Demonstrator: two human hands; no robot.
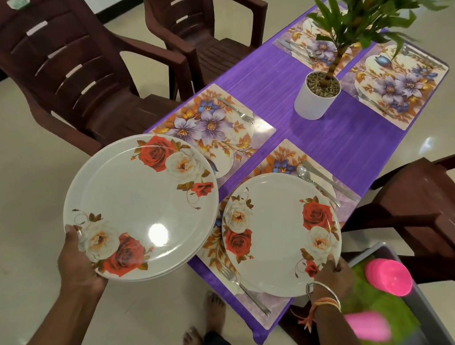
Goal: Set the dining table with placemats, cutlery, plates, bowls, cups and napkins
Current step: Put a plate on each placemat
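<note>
Near placemat (pixel 215 247) mostly beneath plate (pixel 278 237); plate stack (pixel 140 207) of unclear count; cups (pixel 389 276) blurred.

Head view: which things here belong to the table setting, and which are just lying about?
Job: plate stack in left hand; single plate gripped at the rim by right hand; placemats; fork, spoon, knife; pink cups in tub.
Lying about: plant; chairs; purple cloth.
</note>
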